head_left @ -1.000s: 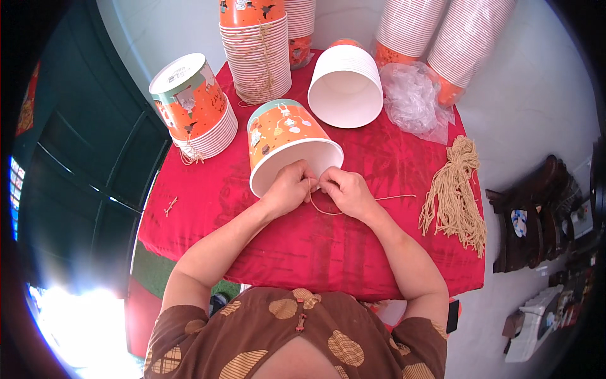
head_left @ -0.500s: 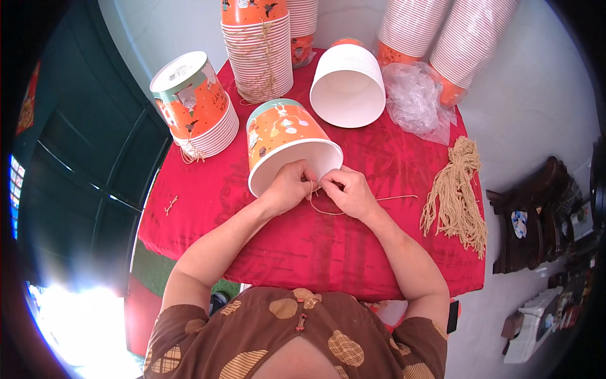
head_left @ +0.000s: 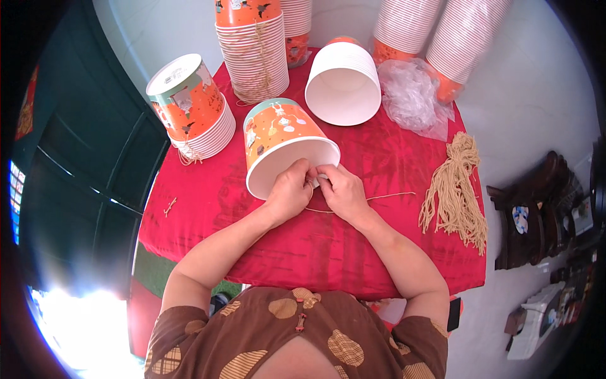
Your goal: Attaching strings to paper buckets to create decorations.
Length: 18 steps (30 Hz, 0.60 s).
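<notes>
At the far left a short stack of orange-and-teal buckets (head_left: 192, 107) stands upside down on the red tablecloth (head_left: 252, 208), a scrap of twine (head_left: 169, 206) lying near it. Next comes the patterned paper bucket (head_left: 284, 142), on its side, mouth toward the person. The left hand (head_left: 289, 192) pinches its rim, and the right hand (head_left: 338, 189) is closed on a tan string (head_left: 379, 198) at the same spot (the fingertips are too bunched to show the knot). A white-lined stack of tubs (head_left: 344, 85) lies behind, then crumpled clear plastic (head_left: 413, 95), then a bundle of cut strings (head_left: 456, 186). The likely slip: the thin rim could buckle or the string pull free if the pinch loosens, since the bucket can roll
</notes>
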### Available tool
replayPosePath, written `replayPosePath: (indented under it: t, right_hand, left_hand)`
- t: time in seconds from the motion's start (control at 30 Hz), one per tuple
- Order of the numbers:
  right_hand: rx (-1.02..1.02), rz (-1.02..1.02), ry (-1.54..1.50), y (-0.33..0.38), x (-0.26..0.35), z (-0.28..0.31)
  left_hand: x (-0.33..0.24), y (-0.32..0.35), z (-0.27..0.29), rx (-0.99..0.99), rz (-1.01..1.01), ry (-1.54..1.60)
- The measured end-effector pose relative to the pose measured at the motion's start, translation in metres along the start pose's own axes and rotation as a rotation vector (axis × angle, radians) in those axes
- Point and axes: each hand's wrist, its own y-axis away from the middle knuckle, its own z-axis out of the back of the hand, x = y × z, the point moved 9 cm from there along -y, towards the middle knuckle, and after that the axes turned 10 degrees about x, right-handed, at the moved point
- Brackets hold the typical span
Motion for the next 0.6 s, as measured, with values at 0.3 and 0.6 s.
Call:
replayPosePath:
  t: [0.3,0.6]
  right_hand:
    - [0.014,-0.012,0.02,-0.001,-0.004,-0.002]
    - [0.006,0.006,-0.04,-0.001,-0.005,0.001]
  left_hand:
    - [-0.019,0.005,0.003,-0.12,-0.114,-0.278]
    - [-0.019,0.007,0.001,-0.107,-0.13,-0.351]
